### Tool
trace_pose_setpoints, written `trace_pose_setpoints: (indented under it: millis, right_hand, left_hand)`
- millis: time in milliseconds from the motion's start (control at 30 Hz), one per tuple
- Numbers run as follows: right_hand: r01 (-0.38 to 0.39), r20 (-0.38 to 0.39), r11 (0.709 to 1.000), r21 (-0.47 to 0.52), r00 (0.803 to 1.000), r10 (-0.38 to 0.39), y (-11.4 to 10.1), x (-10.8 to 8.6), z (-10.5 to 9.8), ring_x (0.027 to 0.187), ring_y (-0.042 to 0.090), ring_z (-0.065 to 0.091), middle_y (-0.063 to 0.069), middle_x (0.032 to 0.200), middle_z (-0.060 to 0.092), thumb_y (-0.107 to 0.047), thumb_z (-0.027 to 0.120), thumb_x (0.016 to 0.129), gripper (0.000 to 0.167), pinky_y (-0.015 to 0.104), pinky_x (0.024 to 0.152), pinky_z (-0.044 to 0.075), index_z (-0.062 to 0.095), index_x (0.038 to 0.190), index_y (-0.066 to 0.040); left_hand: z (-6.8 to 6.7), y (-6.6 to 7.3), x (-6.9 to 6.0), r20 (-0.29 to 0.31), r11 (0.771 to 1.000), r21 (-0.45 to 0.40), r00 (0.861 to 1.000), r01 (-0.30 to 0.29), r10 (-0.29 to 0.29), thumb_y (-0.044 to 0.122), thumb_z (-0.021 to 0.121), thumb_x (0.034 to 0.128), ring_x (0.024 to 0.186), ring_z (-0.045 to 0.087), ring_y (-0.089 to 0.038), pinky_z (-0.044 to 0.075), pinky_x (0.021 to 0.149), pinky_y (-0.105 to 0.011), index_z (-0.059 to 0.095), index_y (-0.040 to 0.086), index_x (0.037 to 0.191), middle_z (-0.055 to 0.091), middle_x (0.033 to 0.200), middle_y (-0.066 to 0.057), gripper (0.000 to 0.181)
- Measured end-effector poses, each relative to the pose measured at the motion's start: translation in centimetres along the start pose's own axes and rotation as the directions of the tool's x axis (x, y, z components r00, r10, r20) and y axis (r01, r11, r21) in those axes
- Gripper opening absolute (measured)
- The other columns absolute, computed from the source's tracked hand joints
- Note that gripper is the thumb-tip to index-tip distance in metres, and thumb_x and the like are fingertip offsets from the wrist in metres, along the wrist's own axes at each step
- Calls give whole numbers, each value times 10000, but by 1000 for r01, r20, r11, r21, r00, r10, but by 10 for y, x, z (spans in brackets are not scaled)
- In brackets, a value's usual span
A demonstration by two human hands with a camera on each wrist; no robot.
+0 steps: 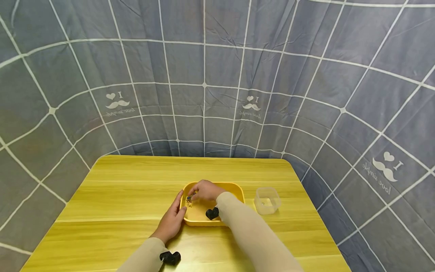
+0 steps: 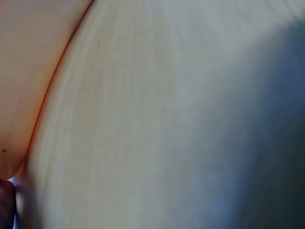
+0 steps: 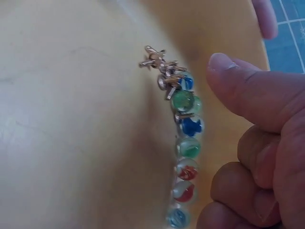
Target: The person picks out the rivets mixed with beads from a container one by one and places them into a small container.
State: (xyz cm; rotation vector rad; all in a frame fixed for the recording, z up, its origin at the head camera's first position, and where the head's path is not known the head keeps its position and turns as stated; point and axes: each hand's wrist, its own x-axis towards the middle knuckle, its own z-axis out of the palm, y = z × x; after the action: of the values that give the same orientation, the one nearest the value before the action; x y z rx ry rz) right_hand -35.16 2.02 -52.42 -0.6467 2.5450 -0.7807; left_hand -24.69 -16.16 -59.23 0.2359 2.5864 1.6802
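Note:
My left hand (image 1: 171, 223) holds the left end of a yellow tray (image 1: 212, 223), fingers along the outside and thumb at the rim. Inside the tray reaches my right hand (image 1: 208, 190), near the left wall. The right wrist view shows this hand (image 3: 267, 143) with several fingers curled, beside a curved row of glass marbles (image 3: 189, 147) and a small heap of metal pieces (image 3: 159, 62). Nothing shows in its fingers; the gap behind the thumb is hidden. A fingertip (image 2: 6, 202) touches the tray's edge (image 2: 40, 95) in the left wrist view.
A clear plastic container (image 1: 267, 201) with a small item inside stands right of the tray. Both are on a yellow wood-grain table (image 1: 136, 189). A grey-blue curtain with white lines (image 1: 217, 102) hangs behind and around it.

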Motion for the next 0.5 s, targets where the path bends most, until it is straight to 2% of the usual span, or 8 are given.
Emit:
trace_pose_setpoints:
  millis: [167,400,500]
  right_hand:
    - [24,39,999,-37,999,-23,5,5,6,973,26,655,-125,1110,790,-165,801,942,185,224,903,537,845,1112,-223]
    - [65,55,994,-84,997,-61,16,16,14,948,-11,640,-157,1081,795,-153,844,893,208,189,909,521,852,1083,-238]
    - [80,57,995,-65,995,-76,19,17,17,899,-17,621,-157,1044,798,-141,852,883,200,170,878,511,853,1069,-216]
  left_hand:
    - [-1,2,0,3,1000,-2,1000,-3,3,231,452,1140,1575,316,-371,283,1265,-594,157,255,1713,299,1717,-176,645]
    - [0,5,0,-19,1000,16,1000,-8,9,208,474,1129,1550,368,-375,329,1241,-583,187,247,1709,354,1691,-188,648]
    - [1,7,1,-20,1000,16,1000,-12,12,202,473,1129,1553,362,-378,325,1244,-581,186,242,1709,353,1692,-190,648]
